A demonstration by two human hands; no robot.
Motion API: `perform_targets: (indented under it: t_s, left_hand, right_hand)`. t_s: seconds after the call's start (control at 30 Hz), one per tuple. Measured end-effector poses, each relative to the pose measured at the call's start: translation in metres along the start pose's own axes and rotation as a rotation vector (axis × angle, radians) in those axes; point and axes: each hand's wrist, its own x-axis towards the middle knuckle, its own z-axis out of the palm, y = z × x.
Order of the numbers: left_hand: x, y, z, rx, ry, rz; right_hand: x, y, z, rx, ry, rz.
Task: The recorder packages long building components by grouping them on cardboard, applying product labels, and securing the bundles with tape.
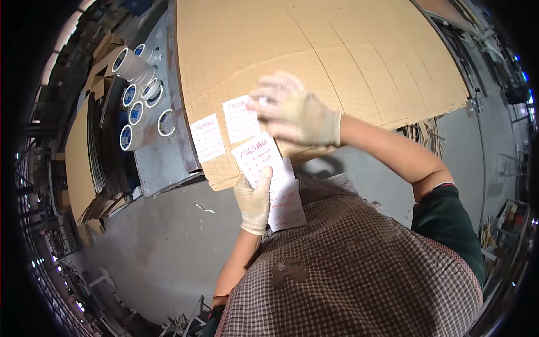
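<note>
My left hand point(254, 203), in a pale work glove with bare fingertips, is closed on a small stack of white paper labels point(286, 203) printed in red. The thumb presses on the top label, and the stack fans out downward in front of my apron. My right hand point(295, 112), gloved alike and blurred by motion, is over the cardboard with its fingers stretched out and apart. Nothing shows in its fingers. Beside them, one label point(240, 124) lies on the cardboard sheet point(252, 45), partly covered by the hand. Another label point(208, 138) lies left of it, near the sheet's corner.
Several rolls of clear tape point(135, 112) stand on a grey metal table point(163, 168) at the left. Stacked cardboard sheets point(78, 163) lean beyond it. A checked apron point(359, 253) covers my front, above a grey floor point(151, 241).
</note>
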Motion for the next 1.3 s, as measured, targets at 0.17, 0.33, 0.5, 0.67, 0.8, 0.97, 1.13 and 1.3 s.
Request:
perform_targets:
  t_s: [0.17, 0.33, 0.5, 0.67, 0.8, 0.97, 1.13, 1.3]
  left_hand:
    - [0.003, -0.005, 0.019, 0.015, -0.012, 0.022]
    - [0.003, -0.007, 0.032, 0.147, -0.063, 0.037]
    - [0.000, 0.000, 0.044, 0.061, -0.102, -0.096]
    - [0.002, 0.013, 0.053, 0.138, -0.129, -0.064]
    - [0.014, 0.015, 0.058, 0.181, -0.191, -0.036]
    - [0.037, 0.013, 0.059, 0.240, -0.234, 0.034]
    - [0.041, 0.024, 0.071, 0.219, -0.397, -0.022]
    - [0.036, 0.024, 0.093, 0.141, -0.377, 0.083]
  right_hand:
    - [-0.026, -0.047, -0.014, 0.023, -0.065, 0.039]
    - [-0.056, -0.024, -0.017, 0.222, 0.163, -0.107]
    - [-0.041, 0.058, -0.058, 1.144, 0.313, 0.804]
    - [-0.044, 0.125, -0.045, 0.258, -0.070, 0.414]
    - [-0.044, 0.065, -0.042, 0.100, 0.056, 0.039]
    - [-0.054, -0.017, -0.039, 0.150, 0.056, 0.057]
    - [-0.074, 0.051, -0.079, 0.228, 0.274, 0.160]
    - [-0.091, 0.140, -0.099, 0.392, 0.097, 0.581]
